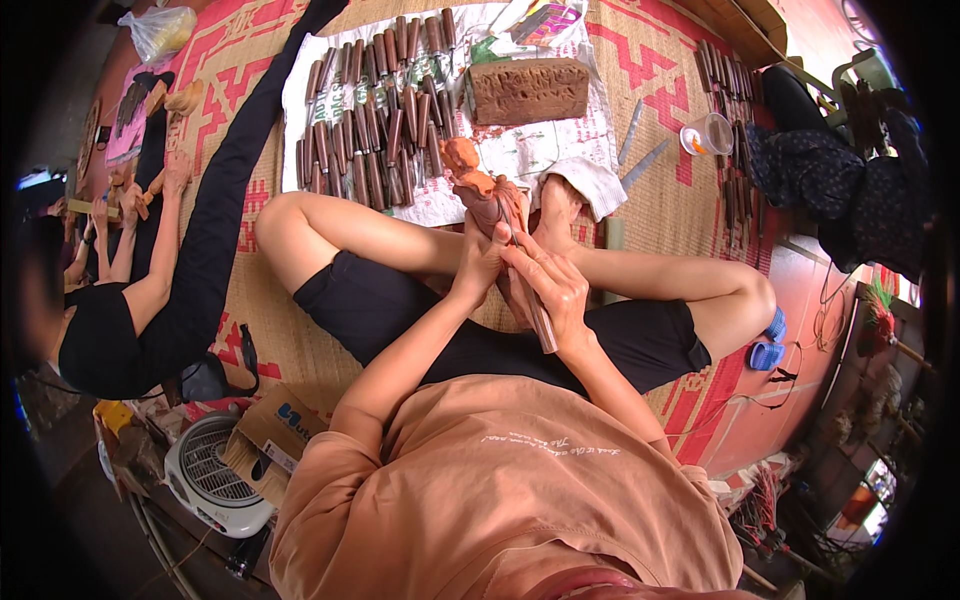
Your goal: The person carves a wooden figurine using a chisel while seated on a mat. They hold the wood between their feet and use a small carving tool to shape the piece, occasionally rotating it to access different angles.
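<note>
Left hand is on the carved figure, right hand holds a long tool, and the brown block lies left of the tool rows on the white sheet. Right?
No: the head view shows the brown block right of the tool rows on the white sheet. The left hand is on the carved figure; the right hand holds a long tool.

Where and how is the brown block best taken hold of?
Probably by the long sides of the block, near its right end, coming from the right: its oblong shape lies lengthwise left to right, and bare sheet borders that end, while tools lie near the left. The left hand and right hand hold the carving and a rod.
</note>
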Motion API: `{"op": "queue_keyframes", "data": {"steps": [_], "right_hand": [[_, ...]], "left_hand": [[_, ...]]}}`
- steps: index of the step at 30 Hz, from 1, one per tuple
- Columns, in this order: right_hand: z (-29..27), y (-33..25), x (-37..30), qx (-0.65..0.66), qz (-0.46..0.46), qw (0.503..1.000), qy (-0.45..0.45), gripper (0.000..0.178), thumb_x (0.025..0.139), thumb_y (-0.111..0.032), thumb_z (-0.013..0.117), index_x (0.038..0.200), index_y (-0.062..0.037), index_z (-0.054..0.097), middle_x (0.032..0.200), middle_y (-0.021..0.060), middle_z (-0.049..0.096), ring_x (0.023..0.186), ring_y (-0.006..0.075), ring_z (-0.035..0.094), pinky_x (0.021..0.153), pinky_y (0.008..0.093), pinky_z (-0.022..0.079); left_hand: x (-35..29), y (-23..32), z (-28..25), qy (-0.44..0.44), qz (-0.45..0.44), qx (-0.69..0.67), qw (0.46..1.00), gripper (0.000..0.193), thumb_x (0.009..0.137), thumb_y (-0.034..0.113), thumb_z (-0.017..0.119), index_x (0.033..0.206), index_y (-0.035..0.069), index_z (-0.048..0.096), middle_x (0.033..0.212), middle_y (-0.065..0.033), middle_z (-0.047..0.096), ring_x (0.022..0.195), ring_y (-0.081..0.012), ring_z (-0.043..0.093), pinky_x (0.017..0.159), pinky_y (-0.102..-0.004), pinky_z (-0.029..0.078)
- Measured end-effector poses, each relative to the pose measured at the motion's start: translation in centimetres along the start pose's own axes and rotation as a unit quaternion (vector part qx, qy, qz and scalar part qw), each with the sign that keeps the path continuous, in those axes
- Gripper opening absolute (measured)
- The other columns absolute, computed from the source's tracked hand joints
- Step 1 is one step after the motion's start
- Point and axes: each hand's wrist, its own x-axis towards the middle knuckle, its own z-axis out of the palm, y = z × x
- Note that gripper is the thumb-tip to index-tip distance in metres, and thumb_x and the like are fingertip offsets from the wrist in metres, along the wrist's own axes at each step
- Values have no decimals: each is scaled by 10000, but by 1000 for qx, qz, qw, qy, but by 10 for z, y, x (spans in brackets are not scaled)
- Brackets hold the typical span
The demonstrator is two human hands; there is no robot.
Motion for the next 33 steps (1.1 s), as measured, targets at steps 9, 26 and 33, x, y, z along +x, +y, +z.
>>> {"op": "queue_keyframes", "data": {"steps": [9,26,33], "right_hand": [[-8,3,-2,93,30,992,74,316,732,49,693,1030,-52,671,1039,147,700,939,289,687,778,351,529],[-8,-2,1,56,21,998,29,271,718,51,695,978,-19,662,973,149,705,889,284,688,752,354,515],[-10,-6,4,44,24,998,24,279,715,28,718,986,-24,676,1021,169,694,934,308,681,792,361,522]], "left_hand": [[1,0,-1,-15,15,-30,999,958,760,651,692,1348,2,304,1269,-131,481,1181,-209,489,1001,-347,405],[-1,1,-3,-22,-1,-20,1000,906,771,565,739,1374,36,319,1282,-93,474,1184,-182,469,990,-327,403],[-2,5,0,-13,20,-11,1000,863,811,533,719,1376,23,312,1284,-103,474,1194,-186,461,1007,-334,387]]}}
